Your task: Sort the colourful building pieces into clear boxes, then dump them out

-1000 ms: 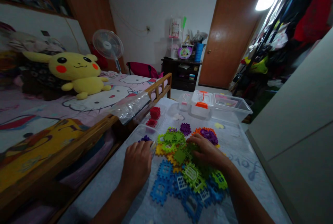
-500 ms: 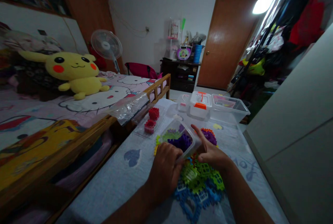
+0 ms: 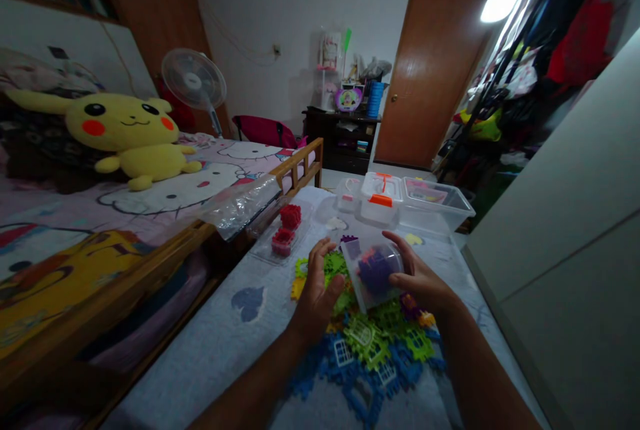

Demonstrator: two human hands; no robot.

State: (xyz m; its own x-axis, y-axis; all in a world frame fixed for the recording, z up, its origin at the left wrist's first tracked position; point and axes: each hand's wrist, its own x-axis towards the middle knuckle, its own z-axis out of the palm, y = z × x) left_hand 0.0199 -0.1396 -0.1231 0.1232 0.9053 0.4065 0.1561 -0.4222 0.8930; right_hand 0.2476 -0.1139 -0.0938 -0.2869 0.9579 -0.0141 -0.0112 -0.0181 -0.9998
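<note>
My right hand (image 3: pixel 420 277) grips a clear plastic box (image 3: pixel 365 287), thumb on one side and fingers on the far side. The box is tipped on its side, its mouth toward the left, with purple toy pieces (image 3: pixel 377 270) inside. Just left of that mouth, my left hand (image 3: pixel 317 293) is open, fingers apart and holding nothing. Below both hands spreads a pile of interlocking plastic pieces: green ones (image 3: pixel 367 337) in the middle, blue ones (image 3: pixel 363 400) nearest me, and yellow ones (image 3: pixel 299 288) at the left edge. Some carry white window grids.
Red pieces (image 3: pixel 283 241) sit on a clear plastic lid at the table's left. Along the far edge stand a clear box with orange latches (image 3: pixel 383 200) and a long open clear box (image 3: pixel 435 207). A wooden bed rail (image 3: pixel 200 237) borders the left side; a pale cabinet (image 3: pixel 575 217), the right.
My left hand has let go of the clear box and opened to its left. The box, held by my right hand, has turned onto its side, mouth leftward.
</note>
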